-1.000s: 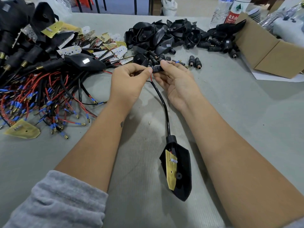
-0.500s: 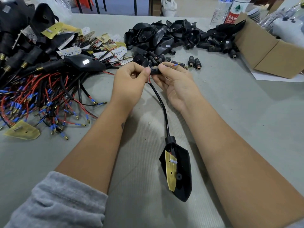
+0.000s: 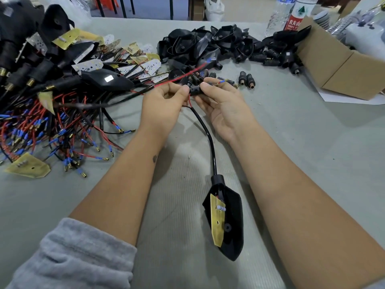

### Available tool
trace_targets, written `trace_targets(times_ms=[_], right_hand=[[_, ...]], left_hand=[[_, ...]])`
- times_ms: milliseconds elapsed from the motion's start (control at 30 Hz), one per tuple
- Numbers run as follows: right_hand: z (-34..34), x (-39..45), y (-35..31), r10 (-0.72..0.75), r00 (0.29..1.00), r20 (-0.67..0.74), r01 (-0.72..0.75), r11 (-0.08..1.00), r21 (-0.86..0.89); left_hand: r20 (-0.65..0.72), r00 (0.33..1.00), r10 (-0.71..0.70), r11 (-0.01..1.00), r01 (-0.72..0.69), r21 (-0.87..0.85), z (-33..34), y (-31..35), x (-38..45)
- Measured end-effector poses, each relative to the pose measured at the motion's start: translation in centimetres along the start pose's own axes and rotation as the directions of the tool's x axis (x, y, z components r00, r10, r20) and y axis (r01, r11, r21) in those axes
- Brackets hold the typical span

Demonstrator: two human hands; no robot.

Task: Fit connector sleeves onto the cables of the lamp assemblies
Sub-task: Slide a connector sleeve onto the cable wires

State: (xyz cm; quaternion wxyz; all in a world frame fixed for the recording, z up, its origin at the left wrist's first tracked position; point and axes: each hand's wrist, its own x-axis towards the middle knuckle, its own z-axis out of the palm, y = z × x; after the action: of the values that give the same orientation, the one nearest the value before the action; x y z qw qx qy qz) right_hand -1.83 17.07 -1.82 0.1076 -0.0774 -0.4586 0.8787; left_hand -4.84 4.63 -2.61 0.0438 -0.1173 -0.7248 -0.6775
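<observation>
Left hand pinches the red wire; right hand pinches the black connector sleeve mid-table. Far right, a bottle has a red label with partly readable Chinese characters.

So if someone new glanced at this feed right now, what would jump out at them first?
Most likely the two hands at centre: the left hand pinches a red wire while the right hand holds a black connector sleeve, with the black cable running down to a lamp housing lying near the bottom. Next, the tangle of red and black wires with blue terminals at far left, and the heap of black housings at top centre.
</observation>
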Motion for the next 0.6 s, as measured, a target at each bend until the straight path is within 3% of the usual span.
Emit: trace_targets(times_ms=[167, 400, 600], right_hand=[[0.09, -0.02, 0.03, -0.013, 1.0, -0.007, 0.013, 1.0, -0.02], [0.13, 0.06, 0.01, -0.055, 0.996, -0.075, 0.055, 0.998, -0.001], [0.23, -0.15, 0.1, -0.057, 0.998, -0.019, 0.057, 0.998, -0.033]], left_hand=[[-0.005, 1.0, 0.02, 1.0, -0.02, 0.017, 0.03, 0.18, -0.2], [-0.078, 0.995, -0.063, 0.998, 0.065, 0.024, 0.07, -0.28, 0.42], [-0.013, 1.0, 0.005, 0.997, -0.004, 0.071, 0.02, -0.43, 0.17]])
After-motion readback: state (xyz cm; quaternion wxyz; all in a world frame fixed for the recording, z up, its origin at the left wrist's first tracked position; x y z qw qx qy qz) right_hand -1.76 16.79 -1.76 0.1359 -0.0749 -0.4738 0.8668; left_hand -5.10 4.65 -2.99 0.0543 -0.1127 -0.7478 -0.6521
